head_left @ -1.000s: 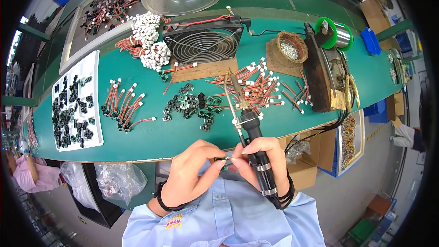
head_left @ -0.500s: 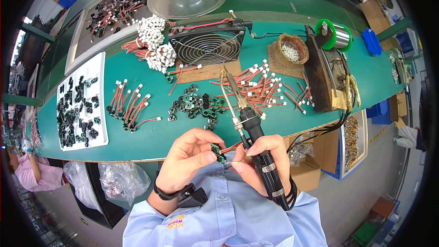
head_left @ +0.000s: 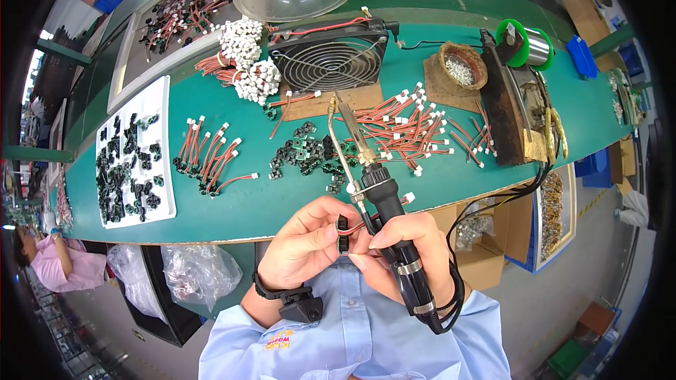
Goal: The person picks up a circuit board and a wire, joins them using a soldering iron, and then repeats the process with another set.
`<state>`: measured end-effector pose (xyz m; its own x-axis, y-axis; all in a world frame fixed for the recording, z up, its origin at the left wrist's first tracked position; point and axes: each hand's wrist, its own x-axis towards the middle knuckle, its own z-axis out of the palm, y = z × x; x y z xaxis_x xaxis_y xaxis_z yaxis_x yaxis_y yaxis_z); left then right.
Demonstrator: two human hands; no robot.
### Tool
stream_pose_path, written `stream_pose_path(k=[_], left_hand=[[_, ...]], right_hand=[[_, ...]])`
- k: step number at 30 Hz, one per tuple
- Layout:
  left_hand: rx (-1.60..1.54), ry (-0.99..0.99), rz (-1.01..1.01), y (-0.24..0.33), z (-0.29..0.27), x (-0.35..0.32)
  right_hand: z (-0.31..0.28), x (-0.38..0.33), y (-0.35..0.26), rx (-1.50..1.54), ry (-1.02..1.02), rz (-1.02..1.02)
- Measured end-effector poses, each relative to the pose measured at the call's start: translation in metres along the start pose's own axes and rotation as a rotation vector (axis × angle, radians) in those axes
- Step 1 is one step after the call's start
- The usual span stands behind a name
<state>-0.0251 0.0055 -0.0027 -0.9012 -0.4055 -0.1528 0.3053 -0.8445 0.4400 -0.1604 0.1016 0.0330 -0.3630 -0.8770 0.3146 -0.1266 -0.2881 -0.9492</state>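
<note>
Between the thumb and fingers of my left hand (head_left: 304, 245) is a small circuit board (head_left: 343, 233), turned so that its dark side edge shows. A red wire lead with a white connector (head_left: 408, 198) runs from the board behind the soldering iron. My right hand (head_left: 415, 239) is wrapped round the black soldering iron (head_left: 386, 200), its tip pointing away from me and a thin metal tube alongside. The thumb and fingertips of that hand also pinch close to the board, by the lead. Whether the wire is joined to the board I cannot tell.
Loose boards (head_left: 304, 149) and wire leads (head_left: 394, 127) lie ahead on the green bench (head_left: 232, 229). Behind them stands a fan (head_left: 331, 56). Left is a white tray (head_left: 165, 190) of boards; right are a small bowl (head_left: 482, 63), an iron stand (head_left: 503, 112) and a solder spool (head_left: 539, 49).
My left fingers have turned the board from its green face to its edge. The lead's white connector now shows right of the iron. The whole view has shifted slightly.
</note>
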Motion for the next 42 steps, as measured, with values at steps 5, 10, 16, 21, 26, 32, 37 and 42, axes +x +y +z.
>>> stream_pose_path(k=[5, 10, 16, 21, 26, 32, 37, 42], left_hand=[[-0.032, -0.037, -0.038, 0.0, -0.0013, 0.0008], [-0.029, -0.04, -0.019, -0.0001, -0.0018, 0.0004], [-0.025, -0.061, -0.008, -0.0003, -0.0029, 0.0018], [-0.004, -0.025, 0.006, -0.0009, 0.0004, 0.0015], [-0.004, -0.018, 0.01, -0.0015, 0.0016, 0.0023], [-0.036, -0.017, 0.003, -0.0006, 0.0034, 0.0031], [-0.03, -0.037, -0.003, -0.0012, 0.0021, 0.0033], [0.042, 0.006, 0.023, -0.0003, 0.0037, 0.0024]], right_hand=[[-0.0012, 0.0048, -0.0013, -0.067, -0.006, -0.086], [0.0003, 0.0026, 0.0023, -0.045, 0.011, -0.094], [-0.0001, 0.0045, -0.001, -0.08, 0.018, -0.114], [-0.0003, 0.0015, 0.0039, -0.047, 0.021, -0.105], [-0.0012, 0.0018, 0.003, -0.052, 0.027, -0.092], [-0.0068, 0.0094, -0.0052, -0.187, -0.024, -0.122], [-0.0028, 0.0039, 0.0008, -0.074, 0.029, -0.09], [-0.0038, 0.0048, 0.0013, -0.089, 0.001, -0.089]])
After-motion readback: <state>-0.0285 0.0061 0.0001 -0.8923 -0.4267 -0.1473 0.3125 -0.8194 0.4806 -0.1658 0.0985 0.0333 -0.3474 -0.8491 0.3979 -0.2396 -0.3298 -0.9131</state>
